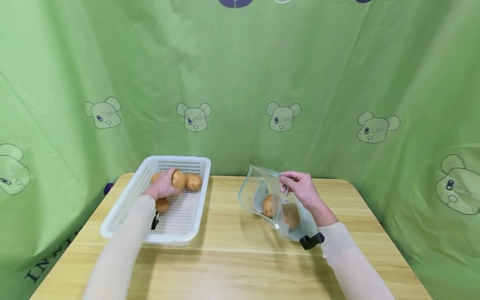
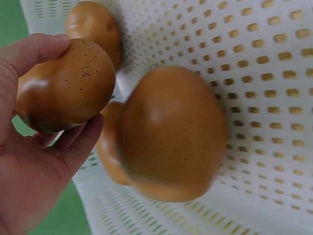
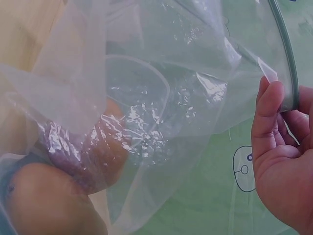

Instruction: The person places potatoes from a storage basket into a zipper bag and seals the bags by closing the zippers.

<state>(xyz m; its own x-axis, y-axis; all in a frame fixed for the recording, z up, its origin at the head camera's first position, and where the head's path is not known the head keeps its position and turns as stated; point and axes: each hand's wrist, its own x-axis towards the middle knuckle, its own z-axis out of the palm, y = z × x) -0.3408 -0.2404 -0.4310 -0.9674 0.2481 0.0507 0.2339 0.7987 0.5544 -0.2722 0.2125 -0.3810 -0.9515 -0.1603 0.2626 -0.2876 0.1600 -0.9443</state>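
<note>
My left hand (image 1: 161, 187) is over the white plastic basket (image 1: 205, 200) on the left side of the table. It grips a brown, dark-speckled potato (image 2: 73, 90) between thumb and fingers. Other potatoes (image 1: 193, 182) lie in the basket, close beside that hand; the left wrist view shows a large potato (image 2: 173, 129) just past the fingertips. On the right, my right hand (image 1: 303, 189) pinches the rim of a clear zip bag (image 3: 195, 98) and holds it up, its mouth gaping toward the left. Two potatoes (image 1: 291, 216) show through the bag's film.
Both stand on a light wooden table (image 1: 232, 266), with bare wood between basket and bag. A green curtain (image 1: 240, 75) with bear-head prints hangs right behind the table and along its sides. Small black devices (image 1: 312, 241) are strapped at the wrists.
</note>
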